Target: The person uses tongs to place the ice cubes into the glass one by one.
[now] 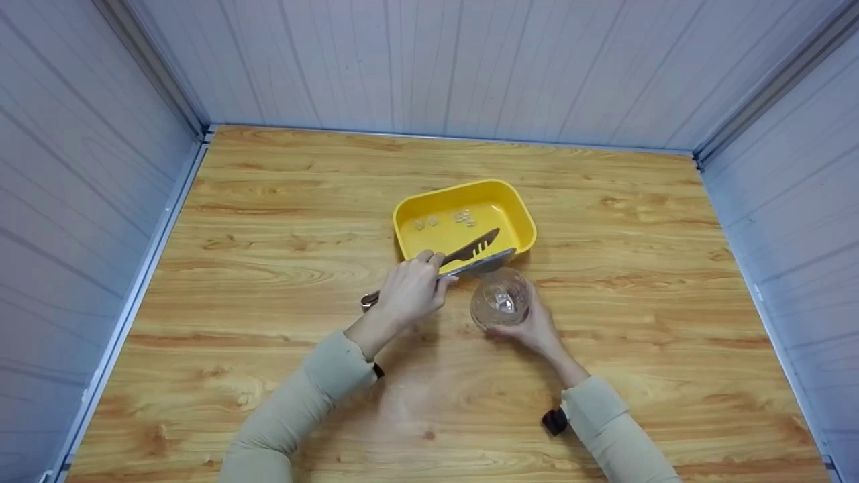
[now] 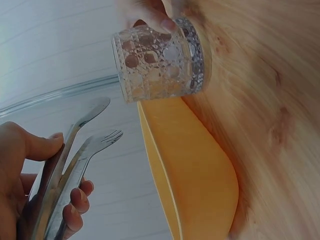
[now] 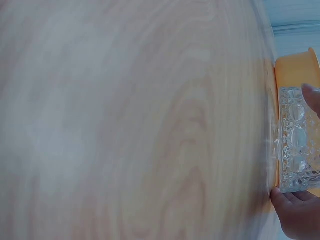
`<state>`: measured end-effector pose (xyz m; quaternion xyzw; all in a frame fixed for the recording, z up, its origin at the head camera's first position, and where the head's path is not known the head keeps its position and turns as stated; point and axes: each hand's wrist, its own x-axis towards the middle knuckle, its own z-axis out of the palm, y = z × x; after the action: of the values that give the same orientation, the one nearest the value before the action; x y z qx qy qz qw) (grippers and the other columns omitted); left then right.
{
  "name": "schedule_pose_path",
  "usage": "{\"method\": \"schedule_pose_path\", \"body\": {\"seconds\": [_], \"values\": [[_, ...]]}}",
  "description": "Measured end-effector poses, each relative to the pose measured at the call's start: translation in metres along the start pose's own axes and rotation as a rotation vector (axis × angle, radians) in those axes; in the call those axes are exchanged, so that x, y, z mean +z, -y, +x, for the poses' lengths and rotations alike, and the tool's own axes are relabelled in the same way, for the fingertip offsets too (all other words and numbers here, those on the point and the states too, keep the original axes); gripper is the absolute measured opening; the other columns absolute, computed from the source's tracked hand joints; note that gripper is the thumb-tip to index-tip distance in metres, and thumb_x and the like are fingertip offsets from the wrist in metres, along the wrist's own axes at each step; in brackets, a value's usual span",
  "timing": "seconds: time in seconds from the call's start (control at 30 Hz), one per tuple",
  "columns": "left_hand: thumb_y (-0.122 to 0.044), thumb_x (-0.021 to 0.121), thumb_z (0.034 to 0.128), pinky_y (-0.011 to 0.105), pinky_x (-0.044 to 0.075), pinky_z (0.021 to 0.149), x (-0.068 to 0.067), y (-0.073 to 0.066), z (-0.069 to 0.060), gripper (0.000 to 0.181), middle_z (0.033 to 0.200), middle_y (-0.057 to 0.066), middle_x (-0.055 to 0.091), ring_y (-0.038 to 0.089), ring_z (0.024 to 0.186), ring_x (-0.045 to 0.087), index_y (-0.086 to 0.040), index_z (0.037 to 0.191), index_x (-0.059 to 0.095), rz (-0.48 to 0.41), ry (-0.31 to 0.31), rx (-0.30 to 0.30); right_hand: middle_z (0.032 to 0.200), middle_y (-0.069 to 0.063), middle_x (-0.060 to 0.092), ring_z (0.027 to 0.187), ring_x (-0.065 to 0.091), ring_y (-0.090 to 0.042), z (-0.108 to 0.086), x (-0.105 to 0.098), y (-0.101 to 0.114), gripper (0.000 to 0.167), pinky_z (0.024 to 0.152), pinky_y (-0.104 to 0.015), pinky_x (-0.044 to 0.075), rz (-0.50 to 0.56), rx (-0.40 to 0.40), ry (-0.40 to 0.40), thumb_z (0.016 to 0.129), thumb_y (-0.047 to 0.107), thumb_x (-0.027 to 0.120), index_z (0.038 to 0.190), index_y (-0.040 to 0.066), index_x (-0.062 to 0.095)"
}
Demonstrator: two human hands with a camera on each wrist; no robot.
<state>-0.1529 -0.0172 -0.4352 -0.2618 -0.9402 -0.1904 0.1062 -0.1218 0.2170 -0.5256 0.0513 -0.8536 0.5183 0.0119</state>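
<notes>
My left hand (image 1: 411, 290) grips a pair of metal serving tongs (image 1: 495, 259) by the arms. In the left wrist view the tongs (image 2: 75, 172) have one spoon-shaped tip and one forked tip, spread apart with nothing between them. They reach over the near rim of a yellow tub (image 1: 520, 218), close to the glass. My right hand (image 1: 535, 329) holds a clear patterned glass (image 1: 484, 310) around its side, thumb and fingers on opposite sides in the right wrist view. Something bright shows inside the glass; I cannot tell if it is a piece or the base.
Several small clear pieces (image 1: 464, 217) lie on the tub's floor toward its far side. The wooden table (image 1: 288, 241) meets a pale panel wall (image 1: 429, 67) at the back, with side panels left and right.
</notes>
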Motion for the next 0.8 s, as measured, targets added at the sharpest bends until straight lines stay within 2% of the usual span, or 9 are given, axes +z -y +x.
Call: {"method": "schedule_pose_path", "body": {"seconds": [0.1,0.17,0.4,0.6,0.8], "values": [[-0.029,0.055,0.0858,0.036,0.047,0.052,-0.001,0.003,0.003,0.032,0.084,0.01,0.058,0.025,0.062,0.057,-0.001,0.1,0.06,-0.003,0.022,-0.023,0.128,-0.023,0.04,0.119,0.037,-0.035,-0.003,-0.002,0.016,0.096,0.099,-0.042,0.025,0.002,0.02,0.006,0.053,0.006,0.083,0.132,-0.004,0.028],[-0.03,0.055,0.0858,0.037,0.047,0.052,0.0,0.006,0.004,0.032,0.084,0.01,0.058,0.024,0.064,0.057,-0.001,0.1,0.059,0.001,0.03,-0.037,0.128,-0.022,0.041,0.119,0.037,-0.034,-0.004,-0.002,0.017,0.097,0.099,-0.042,0.025,0.01,0.034,0.006,0.054,0.007,0.084,0.132,-0.003,0.028],[-0.032,0.056,0.0856,0.038,0.046,0.053,0.003,0.012,0.01,0.032,0.082,0.009,0.057,0.023,0.065,0.057,-0.002,0.096,0.06,0.022,0.04,-0.069,0.128,-0.01,0.043,0.118,0.039,-0.021,0.003,0.002,-0.022,0.104,0.098,-0.034,0.027,0.004,0.041,-0.001,0.05,0.026,0.086,0.134,0.008,0.029],[-0.031,0.056,0.0856,0.039,0.046,0.054,0.005,0.018,0.017,0.032,0.081,0.01,0.056,0.024,0.065,0.056,-0.001,0.095,0.059,0.035,0.072,-0.097,0.127,-0.013,0.043,0.118,0.039,-0.025,0.003,0.002,-0.023,0.104,0.099,-0.038,0.027,-0.004,0.013,-0.015,0.049,0.027,0.087,0.133,0.006,0.03],[-0.032,0.055,0.0857,0.038,0.045,0.053,0.008,0.026,0.025,0.032,0.08,0.009,0.055,0.022,0.064,0.055,-0.001,0.094,0.059,0.058,0.117,-0.128,0.13,-0.013,0.041,0.12,0.037,-0.023,0.003,0.001,-0.018,0.104,0.099,-0.036,0.025,-0.008,0.045,-0.004,0.049,0.023,0.086,0.135,0.006,0.028]]}}
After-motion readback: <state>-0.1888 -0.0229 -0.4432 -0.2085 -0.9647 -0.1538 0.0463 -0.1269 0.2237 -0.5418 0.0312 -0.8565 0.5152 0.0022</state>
